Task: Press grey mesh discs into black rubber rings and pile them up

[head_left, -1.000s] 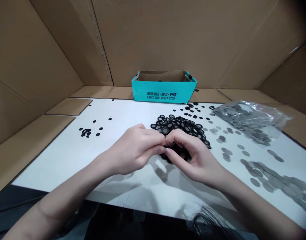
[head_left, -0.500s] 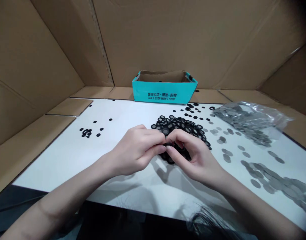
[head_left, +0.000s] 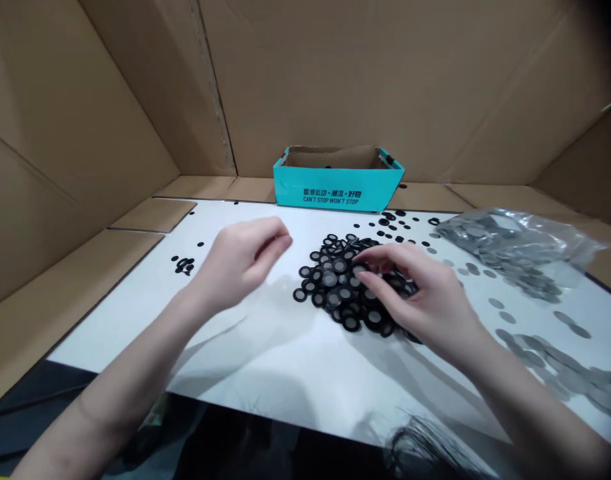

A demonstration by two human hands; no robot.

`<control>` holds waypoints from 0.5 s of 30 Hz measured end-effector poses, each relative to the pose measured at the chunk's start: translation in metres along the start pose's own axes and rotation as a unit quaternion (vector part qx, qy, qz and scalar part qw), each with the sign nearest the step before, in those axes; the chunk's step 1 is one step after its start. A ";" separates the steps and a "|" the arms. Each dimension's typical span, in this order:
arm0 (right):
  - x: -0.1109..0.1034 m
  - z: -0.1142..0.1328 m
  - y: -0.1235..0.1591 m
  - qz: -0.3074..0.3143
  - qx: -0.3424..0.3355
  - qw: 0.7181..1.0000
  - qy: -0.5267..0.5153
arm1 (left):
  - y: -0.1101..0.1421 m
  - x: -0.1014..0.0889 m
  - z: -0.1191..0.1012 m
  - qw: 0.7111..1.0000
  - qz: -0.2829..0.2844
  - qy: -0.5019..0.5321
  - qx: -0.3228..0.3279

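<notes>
While the left hand [head_left: 240, 263] hangs loosely curled above the white counter [head_left: 265, 227], the right hand [head_left: 415, 287] rests with fingers spread on the heap of black-rimmed discs [head_left: 330, 297], pinching nothing visible.

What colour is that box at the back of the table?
The box is teal outside, brown cardboard inside; best seen in the head view.
</notes>
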State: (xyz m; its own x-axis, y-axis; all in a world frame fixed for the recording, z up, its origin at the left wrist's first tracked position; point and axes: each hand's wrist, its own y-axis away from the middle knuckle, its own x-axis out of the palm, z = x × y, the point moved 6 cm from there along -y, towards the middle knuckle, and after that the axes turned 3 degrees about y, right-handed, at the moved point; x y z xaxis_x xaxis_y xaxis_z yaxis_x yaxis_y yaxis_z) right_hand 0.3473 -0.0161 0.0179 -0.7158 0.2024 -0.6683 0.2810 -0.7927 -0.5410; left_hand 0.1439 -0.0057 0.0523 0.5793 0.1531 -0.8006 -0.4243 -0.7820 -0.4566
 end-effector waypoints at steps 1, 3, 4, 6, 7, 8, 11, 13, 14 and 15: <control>-0.005 -0.006 -0.002 -0.017 0.009 1.000 0.023 | 0.001 -0.007 0.012 0.999 0.012 -0.029 -0.034; -0.013 -0.019 -0.005 -0.043 0.031 0.996 0.072 | 0.006 -0.022 0.043 0.987 0.046 -0.094 -0.120; -0.016 -0.025 -0.006 -0.050 0.041 0.993 0.096 | 0.011 -0.031 0.060 0.975 0.060 -0.129 -0.168; -0.018 -0.036 -0.008 -0.043 0.050 0.987 0.143 | 0.025 -0.047 0.097 0.946 0.098 -0.189 -0.243; -0.018 -0.041 -0.008 -0.032 0.051 0.985 0.163 | 0.033 -0.053 0.115 0.930 0.121 -0.214 -0.272; -0.016 -0.045 -0.009 -0.019 0.051 0.982 0.180 | 0.042 -0.059 0.132 0.914 0.146 -0.231 -0.300; -0.011 -0.056 -0.008 0.004 0.053 0.977 0.205 | 0.062 -0.068 0.170 0.893 0.179 -0.240 -0.337; -0.011 -0.059 -0.008 0.000 0.055 0.976 0.209 | 0.070 -0.069 0.182 0.891 0.187 -0.233 -0.341; -0.012 -0.060 -0.008 -0.005 0.057 0.977 0.206 | 0.071 -0.067 0.184 0.894 0.190 -0.226 -0.338; -0.013 -0.059 -0.009 -0.011 0.060 0.978 0.200 | 0.072 -0.065 0.185 0.897 0.194 -0.218 -0.333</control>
State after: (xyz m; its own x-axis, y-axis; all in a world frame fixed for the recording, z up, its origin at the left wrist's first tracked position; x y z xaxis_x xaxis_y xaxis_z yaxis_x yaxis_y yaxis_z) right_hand 0.3923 0.0222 0.0014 -0.4069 0.4088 -0.8169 0.1739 -0.8433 -0.5086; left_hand -0.0526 0.0399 -0.0004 0.0897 -0.1015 -0.9908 0.0586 -0.9925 0.1070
